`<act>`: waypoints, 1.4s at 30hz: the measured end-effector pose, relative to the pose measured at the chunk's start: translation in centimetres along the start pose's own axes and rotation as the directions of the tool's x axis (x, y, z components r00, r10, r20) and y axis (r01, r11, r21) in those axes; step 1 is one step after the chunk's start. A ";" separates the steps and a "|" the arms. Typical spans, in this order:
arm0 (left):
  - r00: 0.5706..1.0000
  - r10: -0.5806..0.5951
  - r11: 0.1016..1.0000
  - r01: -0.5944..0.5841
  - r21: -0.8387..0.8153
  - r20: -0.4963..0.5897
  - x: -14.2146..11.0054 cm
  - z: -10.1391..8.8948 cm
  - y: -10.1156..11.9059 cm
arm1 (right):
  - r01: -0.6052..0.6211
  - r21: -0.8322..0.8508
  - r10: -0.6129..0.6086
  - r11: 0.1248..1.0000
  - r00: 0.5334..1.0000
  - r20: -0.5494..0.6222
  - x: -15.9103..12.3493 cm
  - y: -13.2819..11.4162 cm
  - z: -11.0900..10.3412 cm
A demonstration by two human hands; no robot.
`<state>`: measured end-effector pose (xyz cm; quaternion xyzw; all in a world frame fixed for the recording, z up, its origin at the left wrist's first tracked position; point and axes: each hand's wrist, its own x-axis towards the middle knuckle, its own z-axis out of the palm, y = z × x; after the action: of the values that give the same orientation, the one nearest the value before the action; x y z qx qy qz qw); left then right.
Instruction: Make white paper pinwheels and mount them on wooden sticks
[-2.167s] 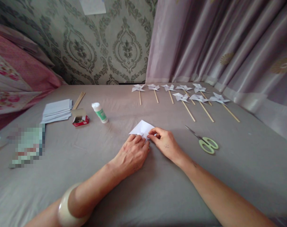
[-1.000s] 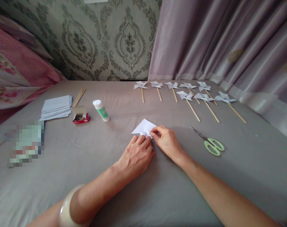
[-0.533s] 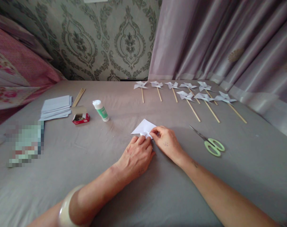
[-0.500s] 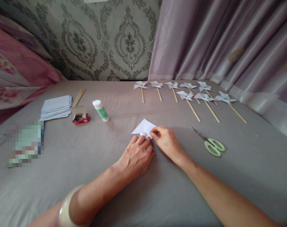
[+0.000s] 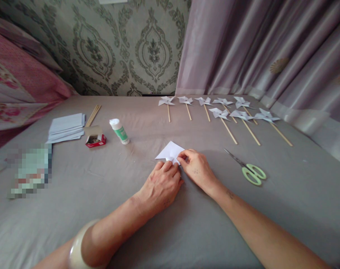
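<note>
A white piece of paper, partly folded, lies on the grey cloth in front of me. My left hand presses on its near edge with bent fingers, which hide that part of the sheet. At the right side of the paper, thumb and index finger of my right hand are pinched together on it. Whether a flap or something small sits in that pinch is too fine to see. Scissors with light green handles lie to the right of my right hand.
Several paper pinwheels on sticks lie at the back right. On the left are a glue stick, a small red box with small metal pieces, a stack of white paper, wooden sticks and a blurred-out packet.
Since the oldest frame the view has shifted slightly, and more of the folded centre shows between my hands. Over the last second both hands stay almost still on the paper.
</note>
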<state>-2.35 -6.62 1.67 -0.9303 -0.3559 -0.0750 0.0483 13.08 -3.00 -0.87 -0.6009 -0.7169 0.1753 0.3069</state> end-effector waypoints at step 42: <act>0.992 0.002 0.998 -0.010 -0.062 -0.128 0.3 -0.6 -1.6 | 0.351 -0.275 -0.309 0.895 0.933 0.184 -0.3 -0.7 -2.4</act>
<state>-3.27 -5.26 2.38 -0.9256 -0.3469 -0.1452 0.0421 14.12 -3.75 1.26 -0.4970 -0.8460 0.0490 0.1868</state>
